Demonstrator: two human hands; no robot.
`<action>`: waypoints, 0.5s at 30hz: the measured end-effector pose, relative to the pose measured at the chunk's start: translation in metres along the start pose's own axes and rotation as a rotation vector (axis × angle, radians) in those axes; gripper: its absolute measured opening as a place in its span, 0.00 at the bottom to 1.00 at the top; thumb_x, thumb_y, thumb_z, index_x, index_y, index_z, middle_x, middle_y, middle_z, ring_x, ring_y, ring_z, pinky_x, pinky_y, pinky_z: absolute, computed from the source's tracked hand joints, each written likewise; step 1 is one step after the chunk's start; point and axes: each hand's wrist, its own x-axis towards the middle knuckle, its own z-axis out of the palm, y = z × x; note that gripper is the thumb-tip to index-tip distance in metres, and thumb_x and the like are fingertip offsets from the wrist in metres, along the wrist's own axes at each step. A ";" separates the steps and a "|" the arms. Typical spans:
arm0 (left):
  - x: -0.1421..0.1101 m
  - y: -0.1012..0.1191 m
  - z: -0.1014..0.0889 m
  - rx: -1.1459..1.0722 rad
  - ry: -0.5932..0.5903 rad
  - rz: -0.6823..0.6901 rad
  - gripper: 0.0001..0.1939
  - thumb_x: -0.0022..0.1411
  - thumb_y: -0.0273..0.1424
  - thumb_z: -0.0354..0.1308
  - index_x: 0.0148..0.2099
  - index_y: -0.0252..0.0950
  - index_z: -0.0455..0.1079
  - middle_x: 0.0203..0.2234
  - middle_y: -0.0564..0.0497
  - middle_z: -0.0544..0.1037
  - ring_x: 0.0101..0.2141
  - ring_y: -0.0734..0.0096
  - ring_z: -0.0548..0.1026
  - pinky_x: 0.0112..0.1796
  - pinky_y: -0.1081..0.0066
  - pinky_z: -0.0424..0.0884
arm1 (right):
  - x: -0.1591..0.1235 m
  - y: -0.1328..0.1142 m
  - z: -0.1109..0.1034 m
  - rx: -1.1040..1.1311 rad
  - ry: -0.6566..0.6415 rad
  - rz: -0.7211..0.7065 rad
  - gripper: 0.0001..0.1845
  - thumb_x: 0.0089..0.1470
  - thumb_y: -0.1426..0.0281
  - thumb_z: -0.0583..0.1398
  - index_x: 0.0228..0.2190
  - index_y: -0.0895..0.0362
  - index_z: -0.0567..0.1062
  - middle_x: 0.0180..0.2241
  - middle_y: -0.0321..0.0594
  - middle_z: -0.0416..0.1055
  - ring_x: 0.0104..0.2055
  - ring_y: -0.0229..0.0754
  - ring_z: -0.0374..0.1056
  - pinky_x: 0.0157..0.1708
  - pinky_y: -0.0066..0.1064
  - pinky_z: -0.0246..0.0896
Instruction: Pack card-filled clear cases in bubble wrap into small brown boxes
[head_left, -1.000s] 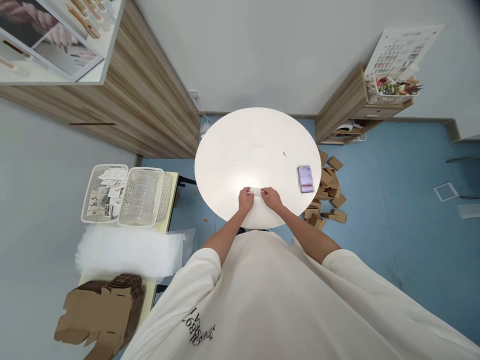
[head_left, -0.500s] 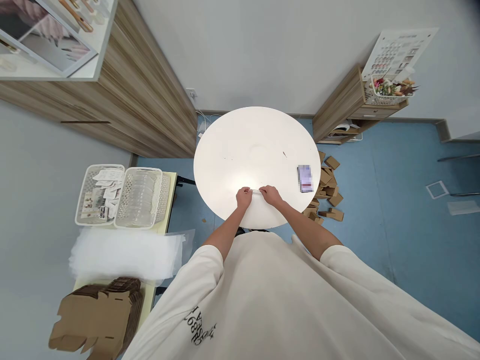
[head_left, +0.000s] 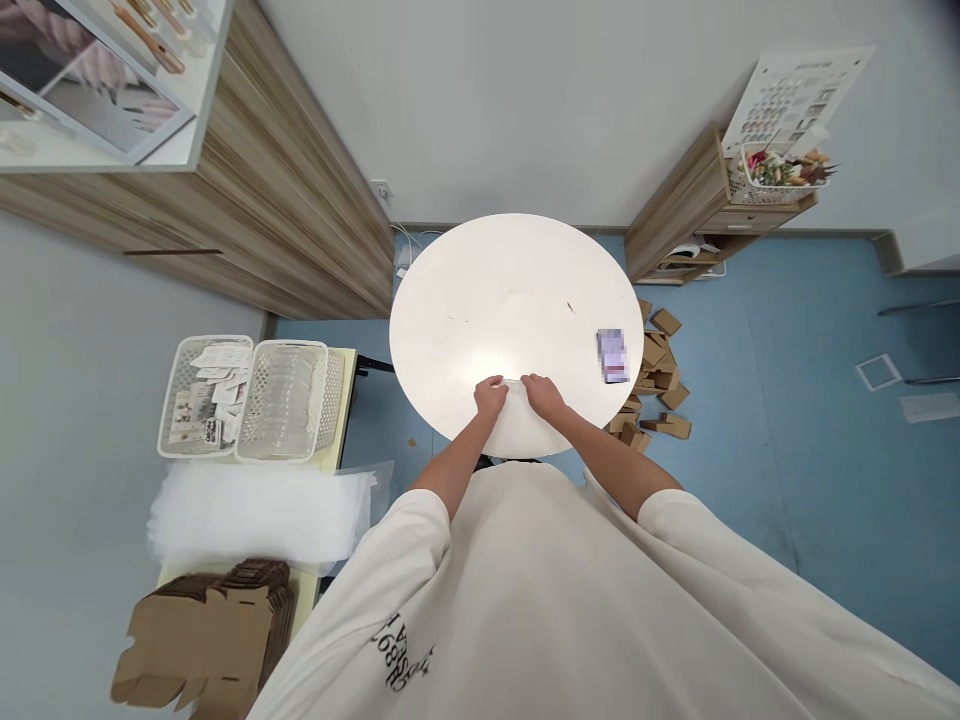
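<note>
Over the near part of the round white table (head_left: 517, 270), my left hand (head_left: 491, 396) and my right hand (head_left: 543, 395) are close together with fingers closed. Between them they pinch a small, pale, see-through plastic piece (head_left: 514, 383), one end in each hand. Its exact kind is too small to make out, and it blends with the white tabletop. A blurred purple pack (head_left: 613, 356) lies on the table to the right of my right hand, apart from it.
Small brown boxes (head_left: 660, 365) are heaped on the floor right of the table. On a side table at left are a basket of papers (head_left: 171, 400), a basket of clear plastic trays (head_left: 281, 400), white translucent sheets (head_left: 255, 512) and flattened cardboard boxes (head_left: 202, 640).
My hands stay nearly in place at the table's near side, still gripping the plastic piece, with the fingers slightly shifted. The view has tilted a little.
</note>
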 end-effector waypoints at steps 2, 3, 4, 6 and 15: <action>-0.002 -0.004 -0.001 0.020 -0.006 0.016 0.18 0.55 0.22 0.62 0.49 0.38 0.78 0.48 0.48 0.81 0.49 0.64 0.78 0.53 0.68 0.72 | 0.002 -0.001 0.002 -0.021 0.014 -0.014 0.15 0.64 0.79 0.49 0.49 0.58 0.69 0.44 0.48 0.71 0.41 0.46 0.67 0.42 0.33 0.55; -0.003 -0.007 -0.001 0.035 -0.012 0.023 0.19 0.56 0.21 0.61 0.50 0.38 0.78 0.49 0.48 0.81 0.48 0.64 0.78 0.52 0.68 0.72 | 0.003 -0.001 0.004 -0.023 0.011 -0.021 0.16 0.64 0.79 0.49 0.49 0.58 0.69 0.45 0.49 0.71 0.42 0.47 0.67 0.43 0.34 0.55; -0.005 -0.009 -0.001 0.050 -0.021 0.030 0.20 0.56 0.21 0.60 0.51 0.38 0.77 0.49 0.48 0.80 0.46 0.65 0.79 0.52 0.68 0.72 | 0.004 -0.001 0.005 -0.017 0.001 -0.020 0.16 0.64 0.80 0.49 0.48 0.58 0.70 0.45 0.49 0.71 0.43 0.47 0.67 0.44 0.34 0.56; -0.007 -0.014 -0.002 0.070 -0.033 0.048 0.21 0.58 0.20 0.59 0.53 0.38 0.75 0.49 0.48 0.80 0.43 0.67 0.80 0.50 0.68 0.73 | 0.005 -0.001 0.009 0.036 -0.019 0.001 0.16 0.63 0.80 0.50 0.49 0.58 0.71 0.45 0.49 0.71 0.43 0.47 0.68 0.44 0.33 0.57; -0.009 -0.014 -0.004 0.099 -0.046 0.128 0.17 0.63 0.24 0.58 0.55 0.38 0.72 0.49 0.46 0.78 0.41 0.67 0.78 0.49 0.66 0.72 | 0.006 0.003 0.028 0.455 0.120 0.117 0.19 0.67 0.71 0.51 0.57 0.57 0.70 0.53 0.49 0.70 0.49 0.46 0.69 0.50 0.34 0.61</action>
